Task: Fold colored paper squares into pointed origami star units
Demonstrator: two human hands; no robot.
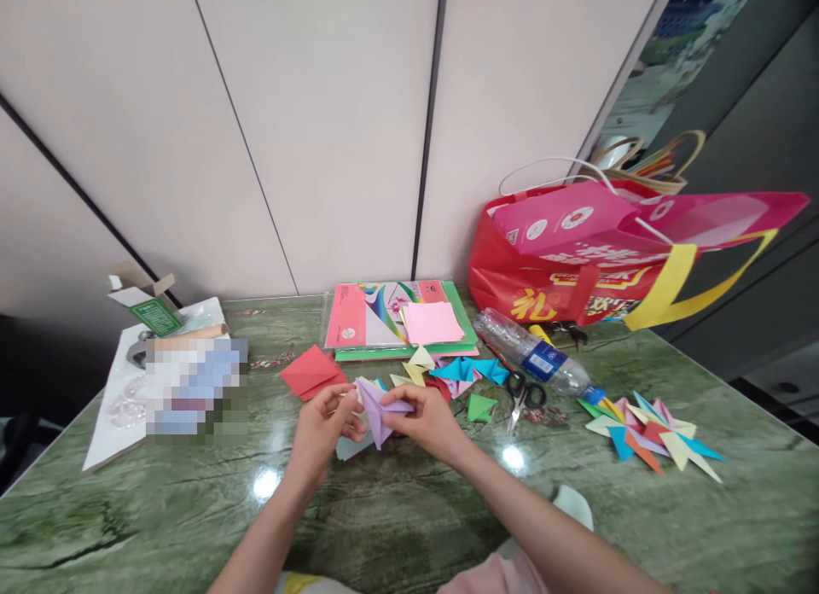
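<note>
A purple folded paper piece is held up over the table between my two hands. My left hand pinches its left side near the upper tip. With thumb and fingers, my right hand grips the right-hand point of the same piece. Beneath them lies some pale blue paper, partly covered by the hands. Red square paper rests just beyond my left hand. Past my right hand are blue folded pieces, a pale yellow one and a green one.
Scissors and a plastic bottle lie to the right, near several pointed multicoloured paper pieces. Paper packs with pink sheets sit by the wall. A red bag stands back right; a small green box is left.
</note>
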